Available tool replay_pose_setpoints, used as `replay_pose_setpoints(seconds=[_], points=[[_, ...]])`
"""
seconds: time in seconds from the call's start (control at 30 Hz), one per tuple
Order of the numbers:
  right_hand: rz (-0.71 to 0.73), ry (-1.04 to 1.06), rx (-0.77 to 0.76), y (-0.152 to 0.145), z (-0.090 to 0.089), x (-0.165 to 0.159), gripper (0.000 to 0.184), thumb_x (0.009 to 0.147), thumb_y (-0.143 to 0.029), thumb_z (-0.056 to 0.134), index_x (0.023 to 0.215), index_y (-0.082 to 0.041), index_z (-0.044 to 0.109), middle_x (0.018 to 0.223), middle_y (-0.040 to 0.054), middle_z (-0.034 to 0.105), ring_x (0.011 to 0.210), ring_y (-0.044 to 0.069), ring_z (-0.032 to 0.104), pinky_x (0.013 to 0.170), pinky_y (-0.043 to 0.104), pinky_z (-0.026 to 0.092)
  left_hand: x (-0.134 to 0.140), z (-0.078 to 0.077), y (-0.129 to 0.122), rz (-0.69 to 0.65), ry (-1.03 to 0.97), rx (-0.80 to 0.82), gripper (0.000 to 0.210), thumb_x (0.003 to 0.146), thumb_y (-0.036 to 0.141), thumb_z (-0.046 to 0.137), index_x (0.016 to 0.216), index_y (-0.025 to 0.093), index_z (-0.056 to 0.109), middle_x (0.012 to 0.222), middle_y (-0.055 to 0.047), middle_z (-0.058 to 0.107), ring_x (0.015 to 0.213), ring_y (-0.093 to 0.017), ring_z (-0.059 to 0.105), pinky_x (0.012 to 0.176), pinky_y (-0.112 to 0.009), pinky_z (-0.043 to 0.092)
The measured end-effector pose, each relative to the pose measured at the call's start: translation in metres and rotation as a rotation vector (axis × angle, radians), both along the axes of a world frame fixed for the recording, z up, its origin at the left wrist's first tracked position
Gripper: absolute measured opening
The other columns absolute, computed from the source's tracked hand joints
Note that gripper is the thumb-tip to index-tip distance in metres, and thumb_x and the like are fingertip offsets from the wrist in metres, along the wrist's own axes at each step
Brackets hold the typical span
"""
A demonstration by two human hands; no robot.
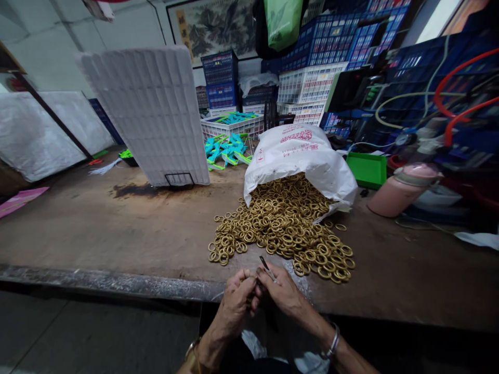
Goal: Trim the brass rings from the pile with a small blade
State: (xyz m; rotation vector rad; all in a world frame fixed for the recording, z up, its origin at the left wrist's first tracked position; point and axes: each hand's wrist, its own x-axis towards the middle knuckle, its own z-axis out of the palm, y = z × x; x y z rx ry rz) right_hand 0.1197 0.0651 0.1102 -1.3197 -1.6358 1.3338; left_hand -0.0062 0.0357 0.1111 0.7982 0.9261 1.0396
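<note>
Both hands meet at the table's front edge, just short of the pile of rings. My right hand point(283, 291) is closed around a slim craft knife point(268, 268), its dark tip pointing up and away from me. Pinched fingers of my left hand point(237, 296) touch the right fingertips; the small thing between them is mostly hidden, and I cannot make it out. Beyond them, gold-brown rings point(280, 228) spill from the mouth of a white woven sack point(300, 150) with red print, lying on its side.
The brown table point(117, 234) bears a ribbed white panel point(152, 114) standing upright at left. Behind are turquoise and green plastic parts point(230, 148) and stacked crates point(307, 83). To the right are a green tray point(366, 170), a pink bottle point(403, 189) and orange hoses point(448, 98).
</note>
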Motion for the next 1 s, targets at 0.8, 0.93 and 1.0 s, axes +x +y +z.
replay_pose_setpoints(seconds=[0.8, 0.93, 1.0], points=[[0.136, -0.537, 0.417, -0.010, -0.010, 0.010, 0.032, 0.059, -0.003, 0.035, 0.083, -0.019, 0.049, 0.072, 0.0015, 0.059, 0.065, 0.015, 0.052, 0.058, 0.023, 0.031, 0.004, 0.007, 0.005, 0.105, 0.265, 0.036, 0.039, 0.068, 0.055, 0.055, 0.064, 0.019, 0.040, 0.044, 0.008, 0.041, 0.035, -0.005, 0.033, 0.037, -0.017, 0.027], [0.096, -0.584, 0.443, -0.011, -0.012, 0.009, 0.029, 0.060, -0.002, 0.036, 0.080, -0.020, 0.048, 0.068, 0.0011, 0.059, 0.061, 0.014, 0.052, 0.056, 0.024, 0.028, 0.004, 0.010, 0.004, 0.091, 0.265, 0.026, 0.039, 0.068, 0.056, 0.054, 0.063, 0.019, 0.041, 0.044, 0.007, 0.042, 0.036, -0.005, 0.034, 0.038, -0.017, 0.027], [0.083, -0.588, 0.444, -0.011, -0.012, 0.009, 0.029, 0.061, -0.001, 0.036, 0.079, -0.020, 0.049, 0.069, 0.0015, 0.060, 0.061, 0.014, 0.052, 0.055, 0.024, 0.028, 0.004, 0.011, 0.003, 0.097, 0.273, 0.004, 0.039, 0.067, 0.055, 0.055, 0.064, 0.019, 0.041, 0.047, 0.007, 0.044, 0.036, -0.004, 0.035, 0.038, -0.017, 0.027]])
